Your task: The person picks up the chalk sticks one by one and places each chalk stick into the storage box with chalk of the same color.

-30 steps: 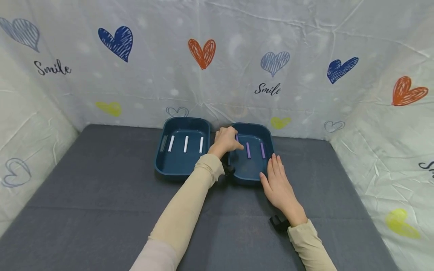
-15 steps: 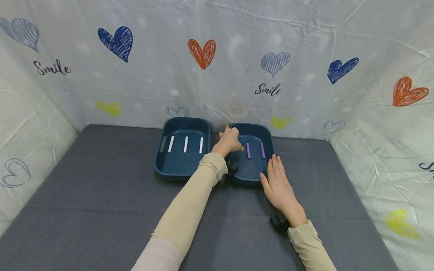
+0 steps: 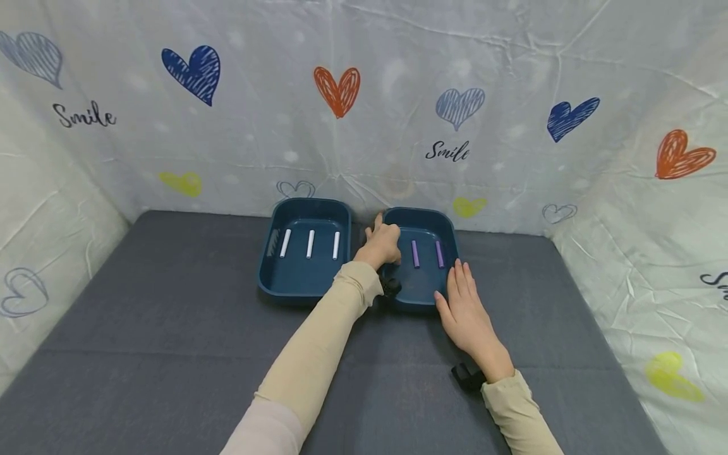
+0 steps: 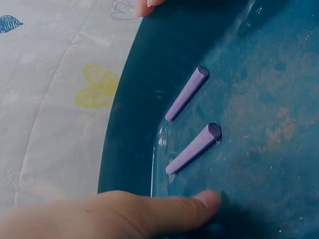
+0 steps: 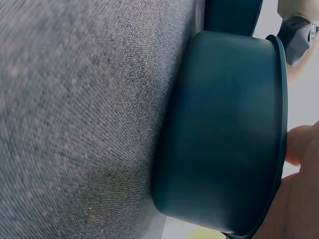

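Two dark blue trays stand side by side at the back of the table. In the right tray (image 3: 421, 292) lie two purple chalk sticks (image 3: 416, 254), seen closer as tapered purple chalk sticks (image 4: 192, 149) in the left wrist view. My left hand (image 3: 382, 245) is over this tray's left side, one finger stretched toward the far rim. Its thumb (image 4: 179, 211) reaches in over the tray floor; I cannot tell what its hidden fingers hold. My right hand (image 3: 469, 316) rests with straight fingers along the right rim, its thumb at the near corner.
The left tray (image 3: 296, 284) holds three white chalk sticks (image 3: 310, 244) in a row. A dark grey cloth (image 3: 170, 354) covers the table. Behind the trays hangs a white curtain (image 3: 250, 120) printed with hearts.
A purple chalk stick beside my left hand one second ago is now hidden by it. That hand has shifted slightly nearer, its thumb drawn in. The right hand stays put.
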A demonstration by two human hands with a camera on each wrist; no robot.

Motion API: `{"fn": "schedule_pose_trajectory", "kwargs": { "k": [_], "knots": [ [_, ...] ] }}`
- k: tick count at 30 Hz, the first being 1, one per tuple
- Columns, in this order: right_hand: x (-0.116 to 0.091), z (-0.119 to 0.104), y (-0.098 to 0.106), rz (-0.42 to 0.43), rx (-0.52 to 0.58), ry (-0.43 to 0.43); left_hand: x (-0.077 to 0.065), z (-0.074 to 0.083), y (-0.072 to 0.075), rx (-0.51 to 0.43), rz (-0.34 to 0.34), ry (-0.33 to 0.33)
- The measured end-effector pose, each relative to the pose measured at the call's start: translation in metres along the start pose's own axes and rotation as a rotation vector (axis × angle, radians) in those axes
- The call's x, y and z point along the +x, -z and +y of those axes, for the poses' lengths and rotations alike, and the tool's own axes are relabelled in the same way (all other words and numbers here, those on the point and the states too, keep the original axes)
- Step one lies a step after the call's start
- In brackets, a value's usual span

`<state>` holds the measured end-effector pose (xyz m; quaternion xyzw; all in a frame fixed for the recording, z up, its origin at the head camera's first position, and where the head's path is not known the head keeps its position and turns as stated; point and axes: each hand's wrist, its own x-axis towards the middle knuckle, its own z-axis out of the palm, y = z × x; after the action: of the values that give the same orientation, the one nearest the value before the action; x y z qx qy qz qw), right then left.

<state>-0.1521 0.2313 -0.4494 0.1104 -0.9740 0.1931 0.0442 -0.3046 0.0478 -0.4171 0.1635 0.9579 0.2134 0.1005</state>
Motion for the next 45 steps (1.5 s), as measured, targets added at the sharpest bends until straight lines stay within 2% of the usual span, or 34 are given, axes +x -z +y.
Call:
{"fn": "schedule_pose_trajectory", "kwargs": {
  "k": [10,19,45],
  "knots": [
    [-0.0012,-0.0008,-0.0001,0.001,-0.002,-0.005,-0.0026,0.0021,-0.0011,0.089,-0.034,-0.012],
    [-0.0014,-0.0013,-0.0003,-0.006,-0.005,-0.001,-0.0016,-0.0018,-0.0057,0.171,-0.030,-0.046],
    [-0.0007,-0.0018,0.0001,0.000,-0.010,0.004,-0.0017,-0.0032,-0.0062,0.224,-0.039,-0.046]
  ]
}}
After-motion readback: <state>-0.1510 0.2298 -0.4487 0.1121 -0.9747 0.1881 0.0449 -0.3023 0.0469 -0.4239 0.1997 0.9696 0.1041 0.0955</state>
